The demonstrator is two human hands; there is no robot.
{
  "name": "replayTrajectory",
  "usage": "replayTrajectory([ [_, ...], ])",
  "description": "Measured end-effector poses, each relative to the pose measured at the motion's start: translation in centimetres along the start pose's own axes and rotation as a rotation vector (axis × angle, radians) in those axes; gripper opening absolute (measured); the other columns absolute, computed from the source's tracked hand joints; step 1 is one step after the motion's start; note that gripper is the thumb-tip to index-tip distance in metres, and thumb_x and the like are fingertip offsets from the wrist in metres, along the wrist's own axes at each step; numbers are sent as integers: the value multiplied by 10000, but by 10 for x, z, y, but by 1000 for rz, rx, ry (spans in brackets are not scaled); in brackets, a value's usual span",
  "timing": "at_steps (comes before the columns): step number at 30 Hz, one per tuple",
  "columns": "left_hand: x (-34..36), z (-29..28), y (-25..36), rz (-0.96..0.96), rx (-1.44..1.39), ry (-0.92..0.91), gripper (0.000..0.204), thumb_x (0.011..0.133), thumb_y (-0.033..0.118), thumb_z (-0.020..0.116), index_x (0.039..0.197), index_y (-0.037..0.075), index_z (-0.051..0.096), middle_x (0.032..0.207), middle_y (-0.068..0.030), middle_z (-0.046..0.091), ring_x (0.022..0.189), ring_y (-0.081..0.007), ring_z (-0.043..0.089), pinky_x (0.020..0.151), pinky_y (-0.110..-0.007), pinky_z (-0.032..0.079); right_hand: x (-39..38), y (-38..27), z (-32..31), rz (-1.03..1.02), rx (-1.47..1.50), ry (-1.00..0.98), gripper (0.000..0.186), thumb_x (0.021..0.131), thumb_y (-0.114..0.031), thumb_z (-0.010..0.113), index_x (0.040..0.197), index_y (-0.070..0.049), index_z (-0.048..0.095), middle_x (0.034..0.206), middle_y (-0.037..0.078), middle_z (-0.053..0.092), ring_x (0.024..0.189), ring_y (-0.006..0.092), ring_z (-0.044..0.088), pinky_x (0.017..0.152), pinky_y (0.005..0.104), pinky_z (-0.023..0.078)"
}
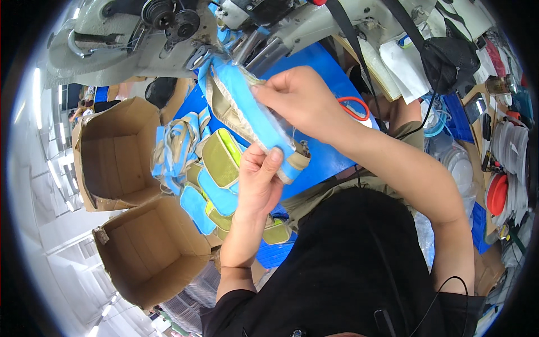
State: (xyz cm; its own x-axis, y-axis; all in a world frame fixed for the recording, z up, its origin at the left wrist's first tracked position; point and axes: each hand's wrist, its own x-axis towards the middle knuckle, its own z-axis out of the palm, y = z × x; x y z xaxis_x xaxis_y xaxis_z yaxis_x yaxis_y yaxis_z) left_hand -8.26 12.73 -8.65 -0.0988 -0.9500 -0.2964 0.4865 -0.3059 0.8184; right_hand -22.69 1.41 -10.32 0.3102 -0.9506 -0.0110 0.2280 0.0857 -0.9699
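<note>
Both hands hold a blue pouch (252, 115) under the sewing machine (168, 33); left hand (259, 180) fingers grip its lower end; right hand (297, 98) fingers pinch its upper edge.

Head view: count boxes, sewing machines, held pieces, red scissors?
Cardboard boxes: 2
Sewing machine: 1
Held blue-and-tan piece: 1, in left hand and right hand
Red-handled scissors: 1
Total: 5

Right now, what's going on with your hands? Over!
Both hands gripping the blue and tan fabric strip: left hand at its lower end, right hand near the middle. Sewing machine just beyond. Finished pieces piled underneath, two open cardboard boxes alongside.
</note>
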Motion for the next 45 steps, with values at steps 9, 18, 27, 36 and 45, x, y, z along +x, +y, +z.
replayTrajectory([
  [9, -7, -14, -8, -38, 59, -82, 410, 1026, 249, 660, 1353, 14, 585, 1312, -133, 668, 1207, -255, 660, 1044, -433, 529, -26, -22, 3, -74, -197, 18, 175, 800, -154, 747, 844, 13, 714, 727, 141, 726, 637, 207, 719, 607, 350, 537],
  [18, -5, -3, -13, -1, 11, -23, 439, 1032, 222, 612, 1403, 4, 523, 1309, -136, 642, 1199, -246, 652, 1038, -426, 520, -51, -13, -7, 87, -1, -96, 164, 883, -132, 723, 945, 18, 698, 669, 39, 666, 595, 95, 595, 581, 282, 473],
  [27, -1, 8, -9, -59, -27, 20, 287, 1023, 165, 616, 1270, 19, 626, 1184, -84, 689, 1083, -171, 668, 936, -351, 546, -63, -16, -11, 89, 54, -130, 218, 939, -192, 739, 899, 22, 716, 706, -3, 662, 645, 44, 555, 579, 247, 444],
  [36, 43, -18, 40, 1266, 1317, 226, 250, 898, 122, 738, 1135, 46, 709, 1102, -101, 708, 1063, -228, 677, 924, -381, 504, -59, -19, -6, 87, 192, -79, 257, 933, -196, 753, 760, -16, 693, 623, -41, 604, 583, 10, 491, 514, 233, 365],
  [45, 83, -14, 71, 1479, 1606, 42, 210, 775, 133, 758, 967, 48, 764, 940, -93, 764, 899, -257, 720, 900, -378, 495, -53, -34, 7, -4, 175, -147, 251, 880, -187, 779, 739, 7, 702, 630, 46, 634, 553, 84, 571, 526, 272, 437],
])
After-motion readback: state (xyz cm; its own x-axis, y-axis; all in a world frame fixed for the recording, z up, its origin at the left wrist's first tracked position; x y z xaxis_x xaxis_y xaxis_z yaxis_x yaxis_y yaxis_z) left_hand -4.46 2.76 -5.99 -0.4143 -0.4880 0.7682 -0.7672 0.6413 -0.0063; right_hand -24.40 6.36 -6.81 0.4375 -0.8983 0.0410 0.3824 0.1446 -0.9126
